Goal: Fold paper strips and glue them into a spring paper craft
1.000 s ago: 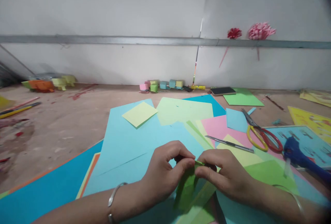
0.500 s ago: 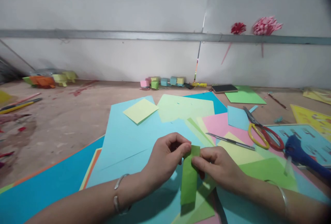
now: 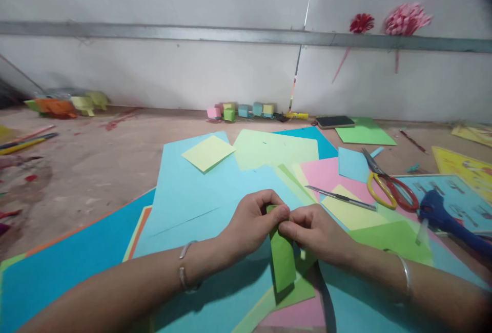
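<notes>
A narrow green paper strip [image 3: 283, 264] hangs down from my fingers above the layered paper sheets. My left hand [image 3: 255, 220] pinches its upper end between thumb and fingers. Close against it, my right hand [image 3: 317, 233] grips the strip's upper right edge, the two thumbs nearly touching. Beneath both hands lies a large light blue sheet [image 3: 192, 194]. Just beyond my right hand rest a craft knife [image 3: 342, 197] and scissors [image 3: 388, 187] with one yellow and one red handle. The fingertips behind the strip are partly hidden.
A blue glue gun [image 3: 436, 210] lies at the right. Near the wall stand small paper cubes [image 3: 242, 111] and a dark phone-like slab [image 3: 335, 122]. Orange and yellow paper shapes [image 3: 57, 107] are at far left, pens [image 3: 28, 143] nearer. Paper flowers [image 3: 407, 19] hang on the wall rail.
My hands have drawn closer together at the top of the green strip, the left moving right. The strip's lower end has swung to the right. The view has tilted down slightly.
</notes>
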